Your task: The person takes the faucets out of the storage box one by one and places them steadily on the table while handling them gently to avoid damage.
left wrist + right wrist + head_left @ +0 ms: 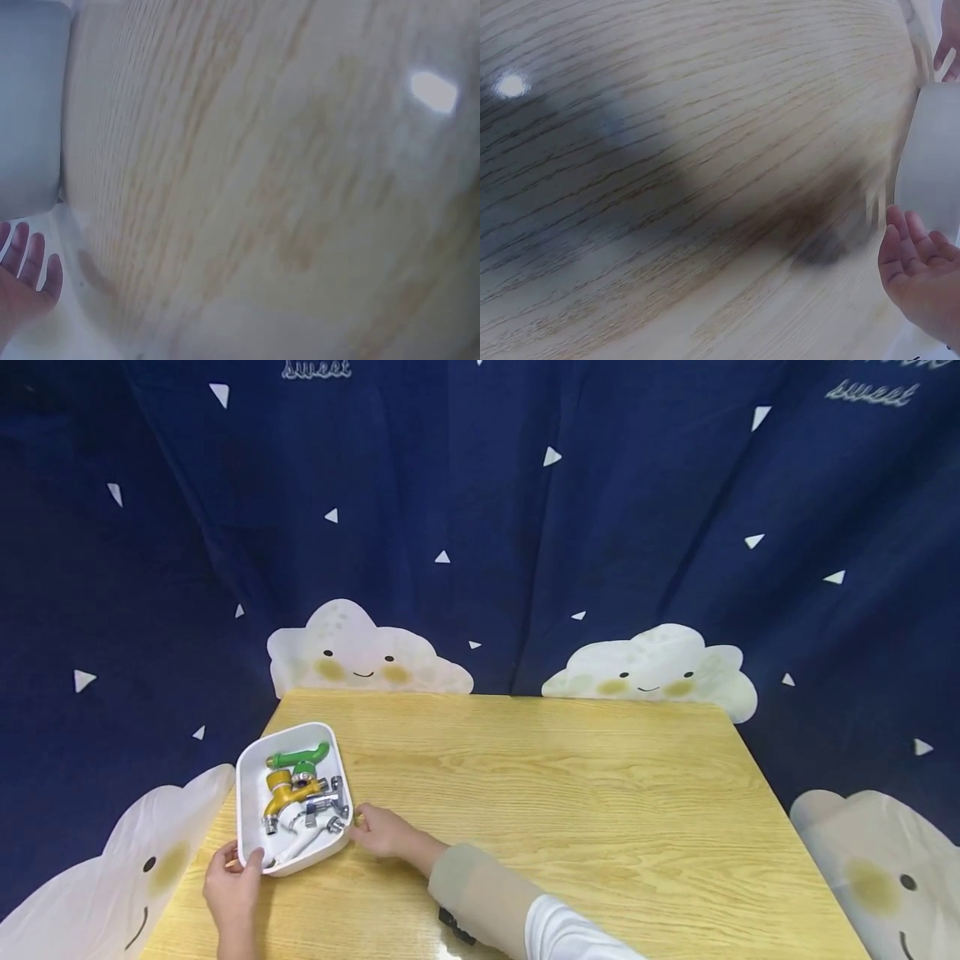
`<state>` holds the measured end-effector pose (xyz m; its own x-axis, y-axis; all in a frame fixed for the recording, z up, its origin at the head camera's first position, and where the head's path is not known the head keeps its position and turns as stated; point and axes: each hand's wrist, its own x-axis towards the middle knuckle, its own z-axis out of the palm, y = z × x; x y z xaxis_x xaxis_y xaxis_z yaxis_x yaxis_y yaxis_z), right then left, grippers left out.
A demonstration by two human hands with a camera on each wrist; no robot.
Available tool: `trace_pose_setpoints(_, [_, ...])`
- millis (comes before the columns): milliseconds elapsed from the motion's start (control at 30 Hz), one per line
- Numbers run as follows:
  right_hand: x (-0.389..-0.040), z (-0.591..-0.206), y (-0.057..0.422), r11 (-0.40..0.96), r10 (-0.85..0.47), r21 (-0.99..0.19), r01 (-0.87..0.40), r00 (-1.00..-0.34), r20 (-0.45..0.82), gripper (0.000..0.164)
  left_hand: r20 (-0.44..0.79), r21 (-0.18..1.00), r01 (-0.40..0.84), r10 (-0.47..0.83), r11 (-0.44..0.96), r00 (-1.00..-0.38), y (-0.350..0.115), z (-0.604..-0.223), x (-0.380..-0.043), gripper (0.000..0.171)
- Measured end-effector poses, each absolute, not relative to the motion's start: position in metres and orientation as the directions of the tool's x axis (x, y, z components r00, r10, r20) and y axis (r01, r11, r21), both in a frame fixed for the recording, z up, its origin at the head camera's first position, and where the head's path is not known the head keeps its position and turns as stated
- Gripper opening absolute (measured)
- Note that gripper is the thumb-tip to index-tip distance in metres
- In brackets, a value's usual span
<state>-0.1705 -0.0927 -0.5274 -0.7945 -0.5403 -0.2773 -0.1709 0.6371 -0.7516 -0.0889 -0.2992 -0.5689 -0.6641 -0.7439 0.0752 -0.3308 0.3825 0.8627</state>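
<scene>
A white plastic basin (246,802) stands at the table's left side. In it lie a green tap (300,757), a yellow tap (281,789), a silver metal tap (330,797) and a white tap (300,842). My left hand (234,893) is at the near left corner, thumb and fingers spread on either side of it. In the left wrist view its fingers (33,262) are apart, tips close to the wall. My right hand (384,832) touches the right side near the front corner; its fingers (907,240) look relaxed against the outer wall in the right wrist view.
The wooden table (570,793) extends to the right of the basin. A small black object (456,927) shows beneath the right sleeve (487,893). A dark blue curtain (480,510) with white clouds and triangles hangs behind and beside the table.
</scene>
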Motion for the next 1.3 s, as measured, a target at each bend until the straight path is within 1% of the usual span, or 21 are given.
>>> trace_pose_setpoints(267, [-0.167, -0.527, -0.097, 0.669, -0.530, -0.719, -0.185, -0.798, -0.288, 0.045, 0.074, 0.880, -0.312, -0.751, 0.359, -0.656, -0.297, -0.574, -0.090, 0.040])
trace_pose_setpoints(400, [-0.169, -0.528, -0.099, 0.686, -0.518, -0.704, -0.184, -0.803, -0.295, 0.046, 0.064, 0.880, -0.314, -0.744, 0.357, -0.665, -0.297, -0.572, -0.090, 0.041])
trace_pose_setpoints(500, [-0.171, -0.529, -0.102, 0.692, -0.511, -0.697, -0.188, -0.810, -0.288, 0.039, 0.058, 0.881, -0.314, -0.739, 0.354, -0.672, -0.297, -0.572, -0.089, 0.041])
trace_pose_setpoints(567, [-0.172, -0.529, -0.103, 0.693, -0.507, -0.696, -0.188, -0.814, -0.285, 0.031, 0.056, 0.882, -0.314, -0.740, 0.352, -0.671, -0.297, -0.571, -0.089, 0.040])
trace_pose_setpoints(667, [-0.172, -0.529, -0.106, 0.681, -0.498, -0.714, -0.162, -0.817, -0.290, 0.020, 0.054, 0.881, -0.317, -0.740, 0.351, -0.670, -0.297, -0.572, -0.089, 0.040])
trace_pose_setpoints(733, [-0.172, -0.529, -0.107, 0.678, -0.486, -0.722, -0.137, -0.821, -0.301, 0.018, 0.057, 0.879, -0.318, -0.740, 0.355, -0.670, -0.297, -0.572, -0.089, 0.039])
trace_pose_setpoints(1300, [-0.172, -0.520, -0.109, 0.613, -0.431, -0.790, 0.007, -0.835, -0.341, 0.017, 0.054, 0.870, -0.332, -0.739, 0.365, -0.672, -0.297, -0.575, -0.090, 0.038])
